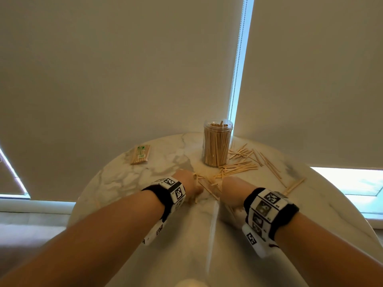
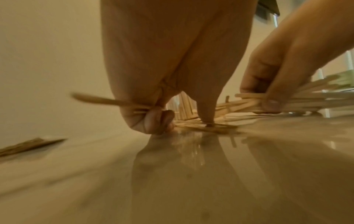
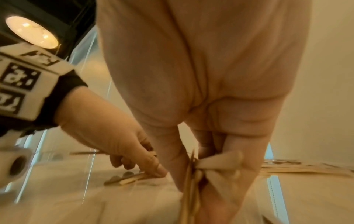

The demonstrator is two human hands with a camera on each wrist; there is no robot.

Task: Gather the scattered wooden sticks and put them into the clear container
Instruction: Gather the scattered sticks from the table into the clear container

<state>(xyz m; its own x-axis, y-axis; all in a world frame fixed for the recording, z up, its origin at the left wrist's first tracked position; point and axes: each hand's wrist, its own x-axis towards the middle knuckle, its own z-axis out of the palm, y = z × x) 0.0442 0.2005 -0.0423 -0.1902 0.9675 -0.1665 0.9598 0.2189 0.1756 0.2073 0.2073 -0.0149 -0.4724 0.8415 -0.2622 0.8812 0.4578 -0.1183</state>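
Note:
The clear container [image 1: 217, 143] stands upright at the table's far side, packed with wooden sticks. Loose sticks [image 1: 241, 162] lie scattered to its right and in front of it. My left hand [image 1: 191, 186] is down on the pile in front. Its curled fingers [image 2: 153, 119] hold a few sticks [image 2: 99, 100] while one fingertip [image 2: 207, 118] presses on sticks lying on the table. Close beside it, my right hand [image 1: 232, 189] pinches a bundle of sticks [image 3: 191, 178] between thumb and fingers; the bundle [image 2: 306, 97] also shows in the left wrist view.
The round marble table [image 1: 145, 168] stands against pale roller blinds [image 1: 124, 69]. A sealed packet of sticks [image 1: 141, 154] lies at the far left. A few more sticks [image 1: 294, 186] lie near the right rim. The near half of the tabletop [image 1: 196, 235] is bare.

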